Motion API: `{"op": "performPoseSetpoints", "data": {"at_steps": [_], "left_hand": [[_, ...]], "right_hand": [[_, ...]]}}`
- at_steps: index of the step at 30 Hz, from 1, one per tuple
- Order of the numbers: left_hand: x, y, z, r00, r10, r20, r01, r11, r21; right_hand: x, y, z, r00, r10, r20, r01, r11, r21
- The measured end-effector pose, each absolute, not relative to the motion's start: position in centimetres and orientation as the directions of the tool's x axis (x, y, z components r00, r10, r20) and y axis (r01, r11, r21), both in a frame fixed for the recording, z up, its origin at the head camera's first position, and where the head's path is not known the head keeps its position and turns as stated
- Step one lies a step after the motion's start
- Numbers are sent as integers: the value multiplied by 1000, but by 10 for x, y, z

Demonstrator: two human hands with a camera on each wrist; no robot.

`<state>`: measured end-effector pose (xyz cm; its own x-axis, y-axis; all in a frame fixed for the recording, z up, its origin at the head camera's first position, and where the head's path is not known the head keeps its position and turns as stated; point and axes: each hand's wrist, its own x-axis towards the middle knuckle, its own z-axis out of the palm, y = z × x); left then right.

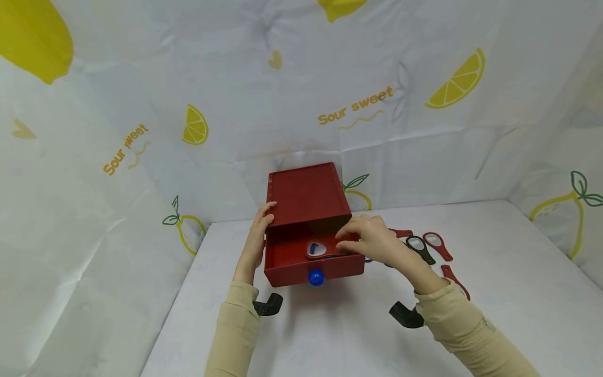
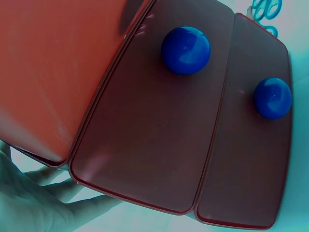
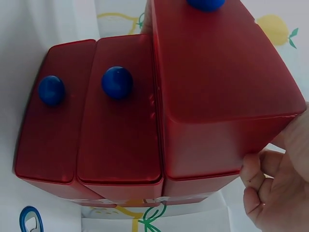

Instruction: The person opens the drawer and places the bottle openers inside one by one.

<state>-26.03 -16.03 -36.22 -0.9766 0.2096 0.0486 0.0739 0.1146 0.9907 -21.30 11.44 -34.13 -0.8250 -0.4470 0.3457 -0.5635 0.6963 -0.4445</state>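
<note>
Lemon-printed white sheeting [image 1: 282,115] backed the white table [image 1: 509,272]. Fingers of the left hand [image 1: 256,233] lay straight and apart along the left side of a red cabinet [image 1: 306,193]; with so light a brace, a push by the right hand [image 1: 372,238] on the open top drawer [image 1: 289,275] might tip it forward. One magnifying glass [image 1: 316,249] lay inside, near the front wall. The right fingers were bent, but I couldn't tell whether they pinched it. That arm partly covered other magnifying glasses [image 1: 416,243] at right.
</note>
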Motion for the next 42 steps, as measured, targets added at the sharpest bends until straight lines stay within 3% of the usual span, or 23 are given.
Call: {"op": "performPoseSetpoints", "data": {"at_steps": [14, 25, 32, 42], "left_hand": [[-259, -161, -364, -978, 203, 39, 63, 114, 992], [-280, -166, -390, -984, 163, 69, 87, 105, 991], [-272, -164, -379, -981, 188, 57, 78, 106, 991], [-264, -161, -367, -978, 200, 59, 82, 106, 991]], "right_hand": [[-209, 117, -347, -792, -370, 485, -602, 601, -525], [-193, 119, -340, -747, -273, 606, -639, 546, -542], [-178, 114, -346, -689, -234, 686, -695, 483, -533], [-152, 98, -356, -686, -178, 706, -715, 345, -608]]}}
